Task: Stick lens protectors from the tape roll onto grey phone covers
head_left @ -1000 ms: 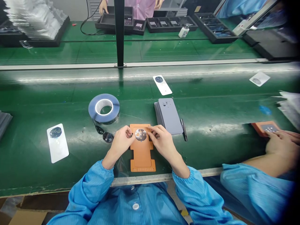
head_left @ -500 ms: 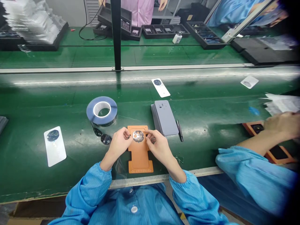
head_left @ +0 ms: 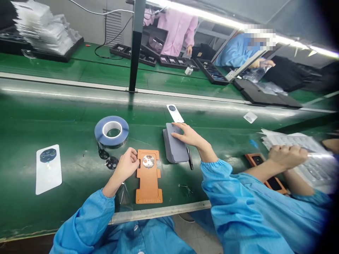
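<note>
The orange fixture [head_left: 148, 183] lies in front of me with a round, shiny camera-lens piece [head_left: 148, 161] near its top. My left hand [head_left: 127, 165] is at the fixture's upper left edge, fingers curled closed; what they hold, if anything, is hidden. To the right is a stack of grey phone back covers [head_left: 178, 150]. Over its top cover reaches my right hand [head_left: 188, 135], thumb and fingers apart, fingertips at the upper part of the cover. Beside the stack lies a thin black tool, perhaps tweezers [head_left: 190, 158].
A blue tape roll [head_left: 111, 131] with dark round lens films [head_left: 112, 163] lies at left. White cards [head_left: 49, 176] with lens pieces lie about. At right, a co-worker's hand [head_left: 287, 157] is over orange fixtures [head_left: 275, 185]. A black post [head_left: 135, 60] rises behind the bench.
My right hand has left the orange fixture and moved right onto the grey cover stack. My left hand has shifted slightly onto the fixture's left edge. The view has tilted and turned.
</note>
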{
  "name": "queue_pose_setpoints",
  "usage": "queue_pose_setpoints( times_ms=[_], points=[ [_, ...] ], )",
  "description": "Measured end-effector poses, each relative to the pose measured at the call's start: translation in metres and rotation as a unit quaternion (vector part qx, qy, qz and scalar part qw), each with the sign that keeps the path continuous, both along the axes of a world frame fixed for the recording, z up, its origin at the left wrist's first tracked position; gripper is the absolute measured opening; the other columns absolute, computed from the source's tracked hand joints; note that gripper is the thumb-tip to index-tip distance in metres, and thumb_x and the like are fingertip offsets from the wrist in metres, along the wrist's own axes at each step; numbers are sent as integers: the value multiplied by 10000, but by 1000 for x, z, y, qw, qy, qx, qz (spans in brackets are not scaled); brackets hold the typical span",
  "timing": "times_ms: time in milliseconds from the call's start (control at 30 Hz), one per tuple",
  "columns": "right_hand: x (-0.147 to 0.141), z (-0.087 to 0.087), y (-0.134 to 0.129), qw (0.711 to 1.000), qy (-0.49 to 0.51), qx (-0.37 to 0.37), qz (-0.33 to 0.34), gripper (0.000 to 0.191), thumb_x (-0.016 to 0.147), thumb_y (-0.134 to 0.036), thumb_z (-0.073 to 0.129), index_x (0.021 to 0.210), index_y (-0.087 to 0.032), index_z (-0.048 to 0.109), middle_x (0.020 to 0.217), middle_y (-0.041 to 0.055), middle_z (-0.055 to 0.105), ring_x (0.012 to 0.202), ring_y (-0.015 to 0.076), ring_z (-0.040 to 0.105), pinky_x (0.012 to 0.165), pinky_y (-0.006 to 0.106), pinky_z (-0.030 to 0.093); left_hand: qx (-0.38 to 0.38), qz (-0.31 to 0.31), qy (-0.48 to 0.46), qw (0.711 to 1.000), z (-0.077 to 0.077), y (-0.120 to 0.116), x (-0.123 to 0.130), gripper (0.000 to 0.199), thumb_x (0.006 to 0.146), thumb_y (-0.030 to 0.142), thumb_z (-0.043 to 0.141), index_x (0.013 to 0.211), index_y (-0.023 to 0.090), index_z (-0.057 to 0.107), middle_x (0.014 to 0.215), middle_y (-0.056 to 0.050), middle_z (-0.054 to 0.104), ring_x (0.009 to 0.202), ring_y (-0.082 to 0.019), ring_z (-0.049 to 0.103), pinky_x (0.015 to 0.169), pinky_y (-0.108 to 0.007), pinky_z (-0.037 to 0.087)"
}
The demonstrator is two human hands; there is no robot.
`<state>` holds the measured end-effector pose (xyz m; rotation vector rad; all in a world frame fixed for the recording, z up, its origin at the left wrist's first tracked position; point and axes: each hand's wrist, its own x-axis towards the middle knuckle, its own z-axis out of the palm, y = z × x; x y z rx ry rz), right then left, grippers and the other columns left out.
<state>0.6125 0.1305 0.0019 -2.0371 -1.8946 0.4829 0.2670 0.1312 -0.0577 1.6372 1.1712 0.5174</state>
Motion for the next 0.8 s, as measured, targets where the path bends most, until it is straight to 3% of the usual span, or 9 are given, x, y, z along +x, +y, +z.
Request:
queue_pose_setpoints(
  times_ms=[133,200,333,400,467,600,700,800],
  points=[
    [10,-2,6,1000,12,-4,3,709,843,-458,727,1477,-237,499,1530,137,486,1432,346,435,1204,541,324,13,-15,-2,1000,0,1,-3,577,747,128,577,1317,209,533,718,59,630,620,-127,616,646,-244,457],
    [13,-2,8,1000,26,-11,3,727,817,-462,757,1464,-236,512,1536,138,484,1436,354,432,1205,552,315,10,-26,0,1000,1,2,-3,640,770,167,590,1405,198,520,730,50,645,626,-132,627,667,-252,471],
    [17,2,11,998,48,31,-11,551,767,-417,797,1263,-221,656,1399,119,611,1302,333,566,1137,538,401,10,-32,1,999,1,4,-4,495,849,329,602,1320,180,634,711,30,655,613,-148,627,628,-259,467],
    [18,8,9,994,67,71,-37,439,780,-404,774,1154,-191,689,1239,116,696,1166,308,647,1068,525,464,8,-32,-3,999,1,4,-4,479,858,345,605,1305,178,646,714,22,665,620,-153,637,623,-257,472],
    [17,15,5,992,79,85,-49,443,796,-409,760,1167,-179,680,1154,117,725,1076,293,683,1014,514,504,-3,-31,-9,999,0,4,-4,474,857,333,611,1303,176,645,727,15,678,632,-156,656,629,-255,485],
    [15,19,3,998,24,43,-25,663,763,-447,807,1349,-209,610,1377,152,622,1282,356,579,1110,556,429,-19,-22,-17,999,-3,6,-6,456,851,303,615,1289,179,641,728,13,680,638,-161,677,625,-251,496],
    [13,13,8,1000,16,6,3,613,731,-461,835,1264,-206,673,1406,148,604,1370,380,499,1172,568,365,-25,-15,-28,999,-6,7,-7,449,850,290,614,1285,178,631,706,20,670,631,-161,679,621,-248,496],
    [14,10,12,997,71,17,24,533,737,-471,825,1180,-206,692,1374,127,629,1310,340,562,1133,543,432,-26,-11,-37,999,-6,7,-8,440,848,287,620,1275,179,632,711,18,677,622,-158,676,618,-249,495]
  ],
)
